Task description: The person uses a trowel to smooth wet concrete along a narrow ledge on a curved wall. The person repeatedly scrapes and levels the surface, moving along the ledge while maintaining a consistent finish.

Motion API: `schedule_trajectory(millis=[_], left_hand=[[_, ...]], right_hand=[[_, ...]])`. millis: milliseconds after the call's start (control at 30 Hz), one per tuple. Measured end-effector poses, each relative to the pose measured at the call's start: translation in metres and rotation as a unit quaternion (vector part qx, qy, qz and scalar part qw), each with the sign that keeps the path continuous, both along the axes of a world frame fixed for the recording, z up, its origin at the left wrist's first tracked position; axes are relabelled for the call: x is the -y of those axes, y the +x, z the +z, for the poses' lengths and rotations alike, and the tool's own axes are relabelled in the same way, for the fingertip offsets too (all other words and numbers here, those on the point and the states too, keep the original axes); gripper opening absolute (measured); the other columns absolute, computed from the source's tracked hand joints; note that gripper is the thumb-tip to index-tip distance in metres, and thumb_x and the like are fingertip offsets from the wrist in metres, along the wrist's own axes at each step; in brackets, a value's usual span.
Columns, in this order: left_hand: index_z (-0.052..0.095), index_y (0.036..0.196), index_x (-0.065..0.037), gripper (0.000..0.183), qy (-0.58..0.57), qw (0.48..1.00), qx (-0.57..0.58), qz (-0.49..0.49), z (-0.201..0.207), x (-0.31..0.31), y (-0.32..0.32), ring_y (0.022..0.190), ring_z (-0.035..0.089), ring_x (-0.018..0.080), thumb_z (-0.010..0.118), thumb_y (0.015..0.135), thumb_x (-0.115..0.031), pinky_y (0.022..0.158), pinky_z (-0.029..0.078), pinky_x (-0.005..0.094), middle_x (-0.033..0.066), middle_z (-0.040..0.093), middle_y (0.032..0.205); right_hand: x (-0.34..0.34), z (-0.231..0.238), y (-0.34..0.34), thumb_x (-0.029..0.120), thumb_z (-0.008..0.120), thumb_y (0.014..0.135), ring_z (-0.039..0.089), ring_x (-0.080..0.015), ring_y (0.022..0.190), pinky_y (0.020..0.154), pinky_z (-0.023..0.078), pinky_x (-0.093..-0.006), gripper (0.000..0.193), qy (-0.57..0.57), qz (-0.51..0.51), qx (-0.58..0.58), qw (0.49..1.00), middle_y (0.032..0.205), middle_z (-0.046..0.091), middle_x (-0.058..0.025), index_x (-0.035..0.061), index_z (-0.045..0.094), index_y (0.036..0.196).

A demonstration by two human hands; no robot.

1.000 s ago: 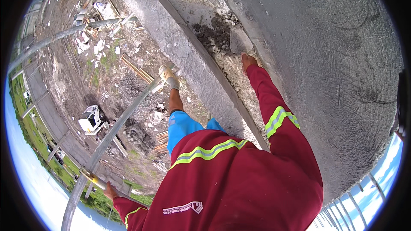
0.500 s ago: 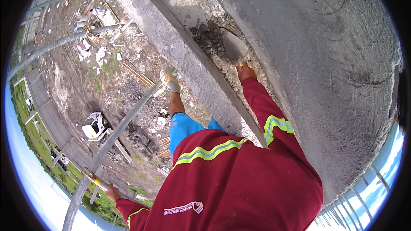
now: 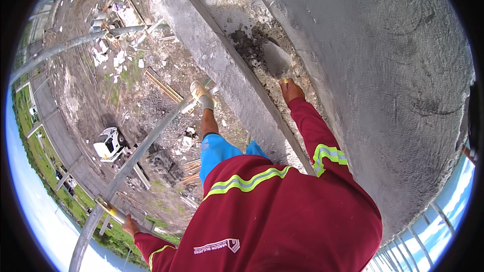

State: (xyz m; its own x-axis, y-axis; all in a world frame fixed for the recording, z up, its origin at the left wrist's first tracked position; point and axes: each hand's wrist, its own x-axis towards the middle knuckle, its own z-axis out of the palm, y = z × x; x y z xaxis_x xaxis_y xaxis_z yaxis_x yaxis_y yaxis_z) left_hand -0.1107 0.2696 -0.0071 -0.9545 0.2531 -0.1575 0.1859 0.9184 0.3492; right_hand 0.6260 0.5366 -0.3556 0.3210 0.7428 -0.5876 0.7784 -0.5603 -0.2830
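The right hand gripped a trowel pressed into wet mortar at 12 o'clock, while the left hand clasped a scaffold pipe at 7 o'clock.

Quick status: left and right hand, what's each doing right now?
Left hand: closed on the scaffold pole.
Right hand: closed on a trowel, blade in wet mortar on the ledge.

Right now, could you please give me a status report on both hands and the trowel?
Right hand gripping trowel, blade in wet mortar on concrete ledge. Left hand clamped on scaffold pipe. Nothing blocking the trowel.
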Motion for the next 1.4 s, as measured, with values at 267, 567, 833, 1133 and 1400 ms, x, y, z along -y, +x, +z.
schedule_trajectory(millis=[267, 567, 833, 1133, 1400], left_hand=[[0.057, 0.084, 0.005, 0.03, -0.039, 0.999, -0.013, -0.011, 0.003, 0.005, -0.005, 0.046, 0.047, 0.0163, 0.065, 0.071, -0.02, 0.044, 0.04, 0.0302, 0.0063, 0.05, 0.057], [0.057, 0.082, 0.003, 0.03, 0.022, 0.999, 0.005, -0.036, -0.002, 0.014, -0.01, 0.043, 0.048, 0.0172, 0.065, 0.069, -0.023, 0.042, 0.04, 0.031, 0.0073, 0.05, 0.057], [0.056, 0.076, 0.002, 0.027, -0.03, 0.998, -0.043, -0.027, 0.001, 0.001, -0.003, 0.043, 0.047, 0.0172, 0.065, 0.069, -0.022, 0.043, 0.04, 0.0322, 0.0067, 0.05, 0.056], [0.056, 0.075, 0.002, 0.027, 0.007, 0.999, -0.03, -0.04, -0.002, 0.011, -0.009, 0.043, 0.047, 0.017, 0.066, 0.069, -0.023, 0.042, 0.04, 0.0309, 0.0068, 0.049, 0.055], [0.055, 0.082, 0.001, 0.027, 0.032, 0.999, -0.015, -0.023, -0.004, 0.01, -0.009, 0.042, 0.045, 0.0154, 0.065, 0.07, -0.021, 0.041, 0.039, 0.0294, 0.0048, 0.047, 0.054]], right_hand=[[-0.089, -0.011, -0.007, 0.041, 0.048, 0.089, 0.062, -0.0397, 0.083, 0.075, 0.047, -0.0495, 0.047, 0.13, -0.004, 0.086, 0.988, 0.088, 0.064, -0.0229, 0.0052, 0.046, 0.12], [-0.047, 0.016, -0.004, 0.034, 0.051, 0.089, 0.062, -0.0382, 0.083, 0.073, 0.047, -0.0485, 0.04, 0.008, 0.105, 0.018, 0.994, 0.085, 0.065, -0.0205, 0.0056, 0.045, 0.116], [-0.111, -0.005, -0.033, 0.033, 0.051, 0.089, 0.062, -0.0372, 0.084, 0.073, 0.048, -0.048, 0.036, 0.031, 0.166, 0.001, 0.986, 0.086, 0.065, -0.0197, 0.0043, 0.047, 0.11], [-0.011, 0.004, 0.042, 0.043, 0.047, 0.091, 0.06, -0.0411, 0.087, 0.077, 0.046, -0.0454, 0.046, 0.014, 0.118, -0.072, 0.99, 0.09, 0.063, -0.0234, 0.0086, 0.046, 0.121], [0.039, -0.022, 0.022, 0.048, 0.043, 0.091, 0.06, -0.0429, 0.087, 0.073, 0.046, -0.0488, 0.046, -0.041, -0.053, -0.09, 0.994, 0.09, 0.063, -0.0254, 0.0093, 0.049, 0.117]])
